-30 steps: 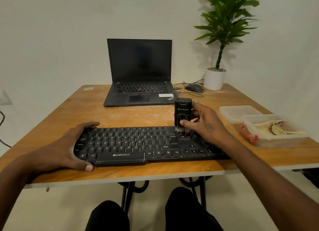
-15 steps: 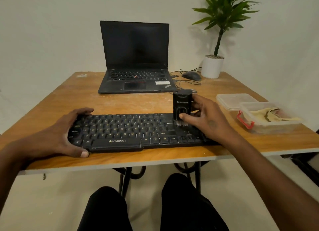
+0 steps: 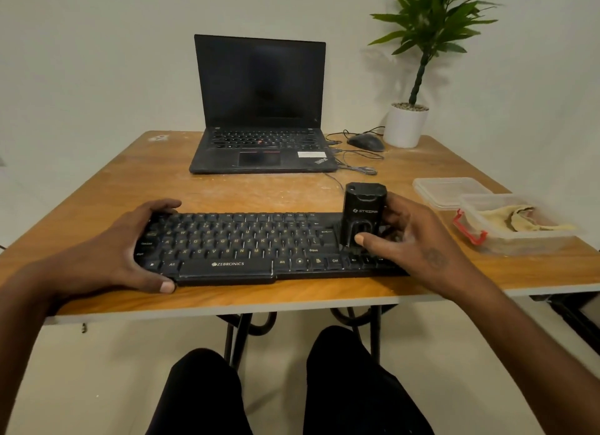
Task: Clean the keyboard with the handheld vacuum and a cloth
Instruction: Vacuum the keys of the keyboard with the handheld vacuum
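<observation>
R hand point(image 3: 418, 239) grip clasps vacuum point(image 3: 363, 215) upright on keyboard point(image 3: 246, 243) R end; L hand point(image 3: 126, 249) grip clamps keyboard L end.

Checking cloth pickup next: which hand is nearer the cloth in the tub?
Right. The right hand grips the vacuum just left of the cloth; the left hand holds the keyboard's far end.

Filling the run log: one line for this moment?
left hand: holds keyboard end | right hand: grips vacuum upright on right-side keys | cloth: in tub
</observation>
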`<action>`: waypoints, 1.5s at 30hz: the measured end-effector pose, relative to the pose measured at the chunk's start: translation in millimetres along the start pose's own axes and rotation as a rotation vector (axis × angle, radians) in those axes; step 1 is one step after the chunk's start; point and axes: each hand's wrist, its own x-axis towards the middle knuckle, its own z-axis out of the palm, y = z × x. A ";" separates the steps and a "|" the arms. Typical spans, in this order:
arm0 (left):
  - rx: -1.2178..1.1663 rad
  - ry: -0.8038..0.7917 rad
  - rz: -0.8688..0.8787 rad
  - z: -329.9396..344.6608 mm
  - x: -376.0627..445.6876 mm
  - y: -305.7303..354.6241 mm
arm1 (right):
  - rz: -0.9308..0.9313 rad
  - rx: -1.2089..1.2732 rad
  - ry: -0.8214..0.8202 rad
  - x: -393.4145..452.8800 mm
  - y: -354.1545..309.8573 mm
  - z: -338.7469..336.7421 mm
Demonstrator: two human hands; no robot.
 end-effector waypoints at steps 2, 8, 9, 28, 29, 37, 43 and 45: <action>0.008 0.000 -0.001 -0.8 0.8 -0.5 | 0.008 -0.032 0.015 -2.9 2.9 -5.9; 0.007 0.001 0.036 -4.9 1.4 -7.1 | 0.030 -0.099 0.125 32.8 14.8 -12.0; 0.002 -0.003 0.041 -5.1 1.1 -8.1 | 0.032 -0.124 0.136 37.7 14.5 -11.9; 0.029 0.033 0.108 -4.0 4.2 -24.6 | 0.066 -0.056 0.120 14.8 29.6 -35.3; 0.040 0.032 0.108 -3.7 4.2 -24.5 | 0.070 -0.075 0.130 22.1 32.6 -35.4; 0.110 0.046 0.116 1.5 -1.0 -37.9 | 0.106 -0.034 0.122 10.2 29.2 -42.9; 0.206 0.063 0.059 7.6 -0.5 -41.1 | 0.097 0.061 0.079 -50.0 15.0 -57.5; 0.240 0.067 0.056 6.7 2.0 -42.7 | 0.093 0.038 0.085 -43.4 17.8 -58.2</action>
